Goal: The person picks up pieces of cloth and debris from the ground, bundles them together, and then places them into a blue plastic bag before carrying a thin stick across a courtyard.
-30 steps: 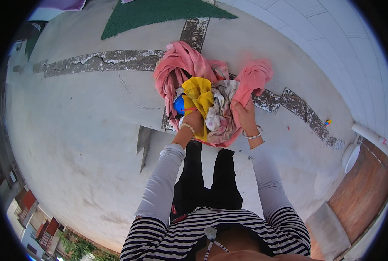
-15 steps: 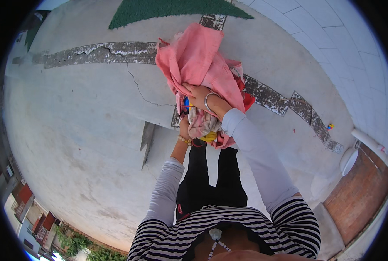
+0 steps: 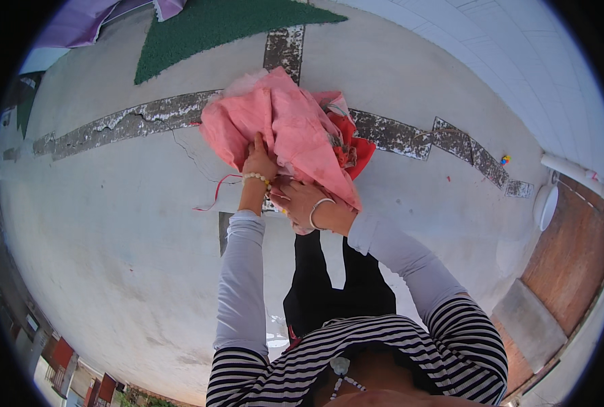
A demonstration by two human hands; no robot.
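A crumpled pink cloth is bunched before me, with a bright red piece and patterned fabric showing at its right side. My left hand, below a beaded bracelet, grips the cloth's near left edge, one finger stretched up over it. Just to the right, my right hand, with a silver bangle, is closed over the near edge of the bundle. Its fingers point left, toward my left wrist. Some fingertips are hidden in the folds. From the bundle's left side trails a thin red string.
Pale concrete floor lies below, crossed by worn dark strips. Ahead is a green mat, with purple cloth at the far left. A white tiled wall and a white basin stand on the right.
The pink bundle has shifted left and nearer, and its folds have turned. My left hand has come up from under it onto its left edge; my right hand has moved lower. The red string now shows.
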